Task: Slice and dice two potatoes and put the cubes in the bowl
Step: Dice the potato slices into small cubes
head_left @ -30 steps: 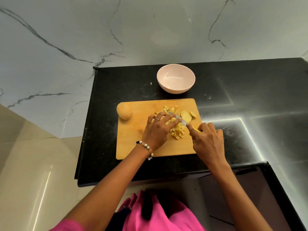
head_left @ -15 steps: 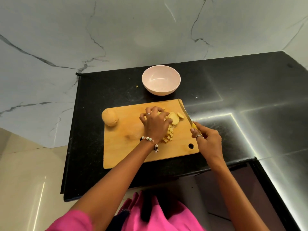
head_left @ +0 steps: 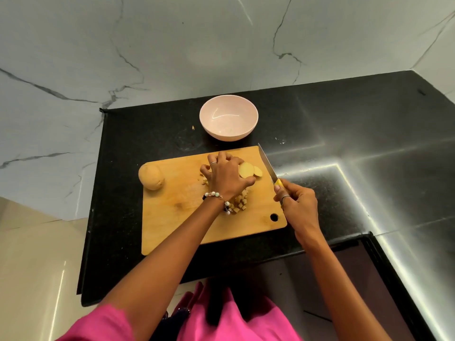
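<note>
A wooden cutting board (head_left: 177, 217) lies on the black counter. A whole unpeeled potato (head_left: 151, 177) sits at its left edge. My left hand (head_left: 226, 175) is cupped over a pile of potato cubes (head_left: 240, 204), fingers curled down around the far part of the pile. Two round potato slices (head_left: 246, 169) lie just right of that hand. My right hand (head_left: 298, 205) grips a yellow-handled knife (head_left: 267, 164) at the board's right edge, with the blade pointing away from me. The pink bowl (head_left: 256, 114) stands empty beyond the board.
The black counter (head_left: 344, 143) stretches to the right and bends toward me along the right side. A marble wall rises behind the bowl. A small potato scrap (head_left: 193, 127) lies left of the bowl. The counter's left edge drops to a tiled floor.
My right hand has lifted the knife off the pile and drawn it to the board's right edge. My left hand has slid forward over the cubes and curled around them.
</note>
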Tool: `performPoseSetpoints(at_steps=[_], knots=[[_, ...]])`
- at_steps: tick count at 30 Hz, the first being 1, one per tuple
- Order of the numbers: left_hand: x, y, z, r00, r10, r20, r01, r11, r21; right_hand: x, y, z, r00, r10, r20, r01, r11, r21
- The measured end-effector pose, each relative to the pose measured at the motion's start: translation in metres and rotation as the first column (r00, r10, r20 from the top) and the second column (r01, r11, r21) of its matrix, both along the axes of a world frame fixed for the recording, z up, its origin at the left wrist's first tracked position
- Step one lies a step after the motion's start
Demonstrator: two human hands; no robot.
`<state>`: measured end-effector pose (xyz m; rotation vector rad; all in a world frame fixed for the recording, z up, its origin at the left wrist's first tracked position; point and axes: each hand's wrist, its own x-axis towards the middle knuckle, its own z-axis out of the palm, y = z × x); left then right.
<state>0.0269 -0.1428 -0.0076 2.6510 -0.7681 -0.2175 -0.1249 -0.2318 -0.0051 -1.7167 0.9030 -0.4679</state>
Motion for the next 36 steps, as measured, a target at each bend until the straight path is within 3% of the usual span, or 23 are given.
performPoseSetpoints(at_steps=[4,9,13,17,19,26,31,36], knots=[[0.002,0.024,0.003,0.984,0.098,-0.150,-0.125,0.975,-0.182,0.006,0.004,0.000,1.000,0.027,-0.014,-0.027,1.000,0.003],[0.001,0.078,-0.002,0.935,0.157,-0.318,-0.282,0.874,-0.396,0.020,0.022,-0.002,0.995,0.095,-0.015,-0.095,0.995,0.026],[-0.001,0.113,-0.007,0.911,0.182,-0.370,-0.335,0.850,-0.407,0.031,0.046,-0.001,0.986,0.168,-0.005,-0.168,0.985,0.025],[0.000,0.128,-0.015,0.945,0.310,-0.101,-0.319,0.945,-0.079,0.040,0.068,-0.002,0.971,0.235,-0.032,-0.235,0.972,0.013],[-0.001,0.129,-0.018,0.945,0.326,-0.019,-0.326,0.945,-0.017,0.043,0.077,-0.002,0.963,0.265,-0.050,-0.266,0.964,-0.008],[0.000,0.133,-0.019,0.943,0.328,-0.052,-0.332,0.922,-0.199,0.040,0.099,0.002,0.942,0.323,-0.085,-0.329,0.942,-0.060],[0.007,0.134,-0.018,0.973,0.192,0.126,-0.139,0.930,-0.341,0.037,0.101,0.001,0.953,0.288,-0.091,-0.295,0.953,-0.067],[0.014,0.146,-0.028,0.973,0.027,0.229,0.053,0.940,-0.336,0.034,0.099,0.002,0.963,0.252,-0.093,-0.259,0.963,-0.071]])
